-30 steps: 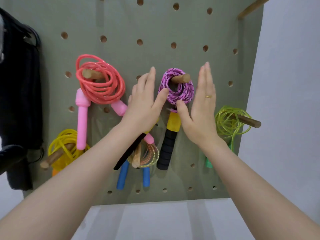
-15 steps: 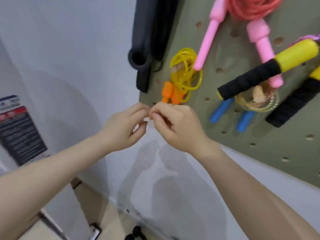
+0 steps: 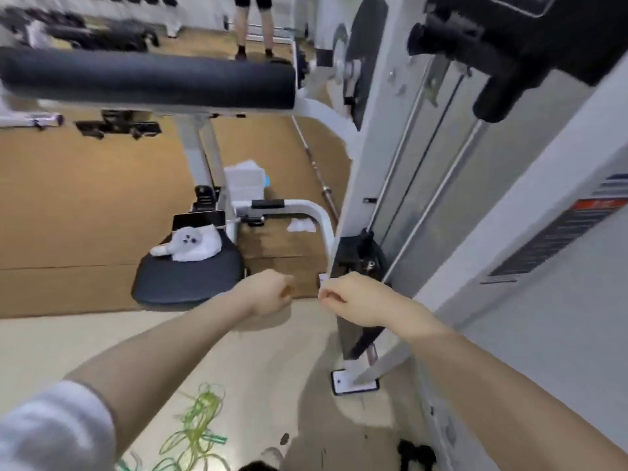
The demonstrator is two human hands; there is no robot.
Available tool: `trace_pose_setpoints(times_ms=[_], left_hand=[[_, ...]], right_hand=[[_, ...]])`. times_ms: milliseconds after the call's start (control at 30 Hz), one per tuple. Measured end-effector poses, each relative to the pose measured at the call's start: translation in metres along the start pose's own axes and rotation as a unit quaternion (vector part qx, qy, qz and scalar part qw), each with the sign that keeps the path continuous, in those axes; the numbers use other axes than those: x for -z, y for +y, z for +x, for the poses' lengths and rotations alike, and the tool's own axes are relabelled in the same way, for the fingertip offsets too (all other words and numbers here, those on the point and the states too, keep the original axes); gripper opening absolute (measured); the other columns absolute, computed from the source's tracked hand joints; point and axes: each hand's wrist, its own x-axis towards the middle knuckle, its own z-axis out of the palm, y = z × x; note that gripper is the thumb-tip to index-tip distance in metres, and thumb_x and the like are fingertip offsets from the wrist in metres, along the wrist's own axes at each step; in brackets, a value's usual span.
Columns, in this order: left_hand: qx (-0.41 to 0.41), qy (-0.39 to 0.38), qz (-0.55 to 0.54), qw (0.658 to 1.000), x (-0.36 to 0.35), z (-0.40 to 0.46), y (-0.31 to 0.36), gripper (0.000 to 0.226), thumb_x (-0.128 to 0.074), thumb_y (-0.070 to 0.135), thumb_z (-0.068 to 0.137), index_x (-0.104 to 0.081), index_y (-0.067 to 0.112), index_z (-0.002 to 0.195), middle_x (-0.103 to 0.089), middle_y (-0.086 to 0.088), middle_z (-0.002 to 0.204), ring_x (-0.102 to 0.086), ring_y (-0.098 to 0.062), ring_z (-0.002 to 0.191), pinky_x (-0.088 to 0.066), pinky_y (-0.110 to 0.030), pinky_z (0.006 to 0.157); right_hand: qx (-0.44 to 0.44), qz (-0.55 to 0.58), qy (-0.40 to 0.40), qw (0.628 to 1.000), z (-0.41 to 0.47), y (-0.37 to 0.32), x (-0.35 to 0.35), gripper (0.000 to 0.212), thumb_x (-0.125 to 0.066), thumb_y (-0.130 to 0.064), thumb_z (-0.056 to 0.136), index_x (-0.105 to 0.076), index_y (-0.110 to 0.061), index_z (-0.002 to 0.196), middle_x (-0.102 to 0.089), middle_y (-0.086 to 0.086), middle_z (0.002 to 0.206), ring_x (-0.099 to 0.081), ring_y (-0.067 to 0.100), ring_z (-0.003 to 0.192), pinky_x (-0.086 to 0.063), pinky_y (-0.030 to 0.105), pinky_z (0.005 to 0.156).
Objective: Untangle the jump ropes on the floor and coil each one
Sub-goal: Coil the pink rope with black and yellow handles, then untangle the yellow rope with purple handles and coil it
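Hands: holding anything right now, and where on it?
Left hand is curled with nothing visible in it. Right hand pinches something small and pale at its fingertips; too blurred to identify. The green jump rope lies untouched on the floor.

No text, number or brand can be read anywhere in this view. At about 3 o'clock, a label (image 3: 557, 229) sits on the pale panel of the weight machine (image 3: 530, 185); it has a red band, blue stripes and a dark field with lines of print, but the print is too blurred to read. Near 6 o'clock, the green jump rope (image 3: 197, 433) lies on the floor and carries a small green tag, and I cannot tell if it has writing. The right hand (image 3: 353, 299) pinches a small white piece; no writing shows on it.
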Motion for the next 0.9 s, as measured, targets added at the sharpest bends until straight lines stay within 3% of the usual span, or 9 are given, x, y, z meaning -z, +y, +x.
trace_pose_setpoints(times_ms=[133,333,467,567,633,767,900], left_hand=[[0.119,0.036,-0.082,0.989,0.003,-0.045,-0.094,0.015,-0.041,0.014,0.090,-0.049,0.010,0.078,-0.061,-0.013,0.085,-0.055,-0.034,0.078,-0.044,-0.043,0.069],[0.247,0.124,-0.186,0.943,0.007,-0.090,-0.186,0.021,-0.043,0.016,0.091,-0.061,0.012,0.101,-0.066,-0.003,0.094,-0.060,-0.025,0.089,-0.048,-0.036,0.078],[0.271,0.157,-0.200,0.928,0.030,-0.094,-0.238,0.020,-0.046,0.014,0.091,-0.063,0.014,0.101,-0.066,-0.003,0.091,-0.059,-0.024,0.086,-0.046,-0.032,0.074],[0.275,0.187,-0.203,0.921,0.058,-0.092,-0.277,0.020,-0.046,0.013,0.089,-0.065,0.016,0.096,-0.068,-0.003,0.088,-0.061,-0.022,0.079,-0.049,-0.036,0.075],[0.285,0.183,-0.203,0.919,0.080,-0.091,-0.299,0.020,-0.047,0.011,0.089,-0.065,0.015,0.097,-0.067,0.002,0.084,-0.060,-0.019,0.075,-0.049,-0.034,0.075],[0.289,0.169,-0.168,0.927,0.112,-0.080,-0.351,0.022,-0.046,0.012,0.090,-0.063,0.014,0.105,-0.062,0.008,0.084,-0.055,-0.011,0.074,-0.045,-0.027,0.072],[0.255,0.137,-0.177,0.941,0.131,-0.058,-0.402,0.023,-0.046,0.013,0.093,-0.060,0.012,0.111,-0.066,0.002,0.091,-0.053,-0.007,0.070,-0.037,-0.016,0.060]], right_hand=[[0.051,0.008,-0.068,0.996,0.097,-0.055,-0.017,0.023,-0.041,-0.023,0.096,-0.061,-0.015,0.105,-0.063,0.003,0.099,-0.055,0.020,0.088,-0.048,0.037,0.078],[0.138,0.001,-0.145,0.980,0.202,-0.119,-0.035,0.015,-0.042,-0.022,0.094,-0.056,-0.019,0.088,-0.051,-0.007,0.077,-0.045,0.015,0.075,-0.041,0.032,0.069],[0.164,-0.011,-0.174,0.971,0.269,-0.140,-0.028,0.017,-0.042,-0.021,0.094,-0.057,-0.015,0.087,-0.053,-0.004,0.078,-0.046,0.016,0.074,-0.041,0.031,0.069],[0.179,-0.035,-0.169,0.969,0.323,-0.154,-0.008,0.025,-0.038,-0.018,0.096,-0.062,-0.010,0.096,-0.056,0.010,0.088,-0.044,0.016,0.077,-0.040,0.023,0.068],[0.169,-0.042,-0.155,0.972,0.358,-0.163,0.007,0.025,-0.036,-0.020,0.095,-0.061,-0.019,0.092,-0.061,0.016,0.097,-0.050,0.020,0.078,-0.043,0.032,0.070],[0.148,0.018,-0.168,0.974,0.424,-0.183,0.023,0.023,-0.042,-0.021,0.094,-0.061,-0.011,0.104,-0.064,0.011,0.103,-0.060,0.026,0.087,-0.050,0.036,0.076],[0.140,0.040,-0.183,0.972,0.467,-0.197,0.023,0.026,-0.044,-0.024,0.096,-0.059,-0.009,0.111,-0.060,0.005,0.106,-0.052,0.015,0.085,-0.041,0.027,0.073]])
